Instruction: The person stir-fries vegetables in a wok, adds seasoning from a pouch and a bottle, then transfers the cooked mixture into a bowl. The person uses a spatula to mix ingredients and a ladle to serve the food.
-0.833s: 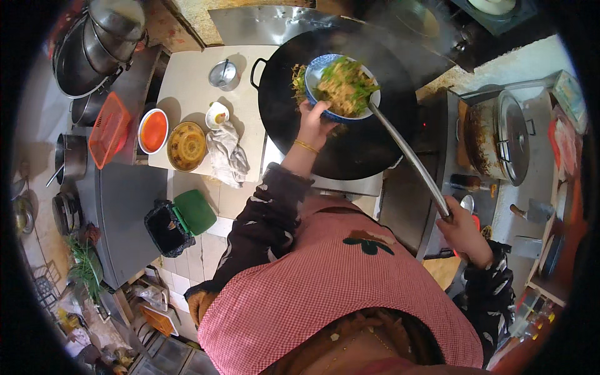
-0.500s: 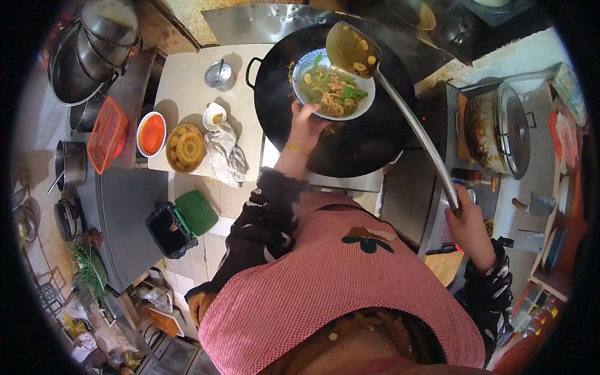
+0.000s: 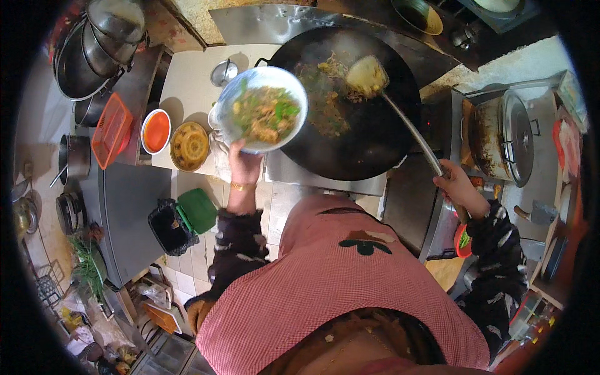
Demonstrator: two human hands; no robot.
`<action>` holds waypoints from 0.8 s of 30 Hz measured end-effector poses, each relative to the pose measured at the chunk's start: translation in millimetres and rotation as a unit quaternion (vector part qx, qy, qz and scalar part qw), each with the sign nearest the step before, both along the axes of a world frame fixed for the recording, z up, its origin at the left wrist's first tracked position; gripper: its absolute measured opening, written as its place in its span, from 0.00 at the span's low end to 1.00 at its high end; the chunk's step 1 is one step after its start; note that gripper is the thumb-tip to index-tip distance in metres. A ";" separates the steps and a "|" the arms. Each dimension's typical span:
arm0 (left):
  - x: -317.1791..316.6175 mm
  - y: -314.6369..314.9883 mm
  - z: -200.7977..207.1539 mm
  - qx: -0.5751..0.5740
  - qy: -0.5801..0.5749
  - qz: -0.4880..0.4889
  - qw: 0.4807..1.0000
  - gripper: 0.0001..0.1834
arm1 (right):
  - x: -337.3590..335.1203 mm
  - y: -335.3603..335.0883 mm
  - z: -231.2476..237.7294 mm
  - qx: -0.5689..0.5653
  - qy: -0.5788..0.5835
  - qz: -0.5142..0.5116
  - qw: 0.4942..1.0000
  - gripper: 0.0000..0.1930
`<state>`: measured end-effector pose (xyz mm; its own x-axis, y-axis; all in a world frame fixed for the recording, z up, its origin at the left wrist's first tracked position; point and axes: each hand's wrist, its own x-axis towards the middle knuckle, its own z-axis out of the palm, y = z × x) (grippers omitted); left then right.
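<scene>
My left hand (image 3: 245, 165) grips the near rim of a white and blue bowl (image 3: 299, 119), held up left of the wok. Stir-fried food (image 3: 265, 114) with green pieces and brown strips fills the bowl. My right hand (image 3: 461, 189) is closed round the long metal handle of a wok spatula (image 3: 367, 76). The spatula's broad blade rests in the large black wok (image 3: 375, 147), among food (image 3: 328, 112) left on its left and far side. Faint steam hangs over the wok. The bowl covers part of the counter behind it.
On the pale counter (image 3: 187, 69) stand a metal cup (image 3: 223, 73), a bowl of red liquid (image 3: 155, 132) and a brown bowl (image 3: 189, 147). A lidded pot (image 3: 500, 137) stands at the right. Below the counter is an open bin with a green lid (image 3: 197, 210).
My left hand has carried the bowl left, off the wok and over the counter edge. The spatula has come down from the bowl's rim into the wok.
</scene>
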<state>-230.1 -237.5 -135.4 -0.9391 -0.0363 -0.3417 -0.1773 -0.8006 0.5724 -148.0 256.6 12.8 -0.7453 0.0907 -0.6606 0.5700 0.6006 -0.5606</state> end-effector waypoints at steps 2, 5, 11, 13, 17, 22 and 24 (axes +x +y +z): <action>26.5 -20.5 8.7 -0.018 0.023 0.046 0.999 0.39 | -16.3 8.4 0.4 0.054 -0.027 0.025 0.998 0.20; 63.8 -44.8 20.5 -0.047 0.000 0.100 0.994 0.41 | -33.5 23.9 20.7 0.109 -0.085 0.023 0.990 0.15; 103.8 -57.1 25.2 -0.052 0.002 0.154 0.987 0.41 | -104.8 5.4 -9.5 0.110 -0.129 0.131 0.977 0.14; 106.8 -55.4 22.9 -0.025 -0.023 0.167 0.985 0.36 | -120.2 -12.4 -23.7 0.105 -0.123 0.153 0.975 0.14; 107.2 -49.3 17.9 -0.010 -0.019 0.168 0.986 0.34 | -118.1 -32.7 -13.4 0.203 0.175 0.361 0.893 0.14; 106.1 -41.5 12.8 0.006 -0.021 0.151 0.988 0.34 | -99.0 5.4 56.9 0.171 -0.139 0.269 0.938 0.09; 106.6 -40.4 11.2 0.006 -0.030 0.143 0.989 0.33 | -88.0 17.9 71.2 0.108 -0.250 0.182 0.945 0.08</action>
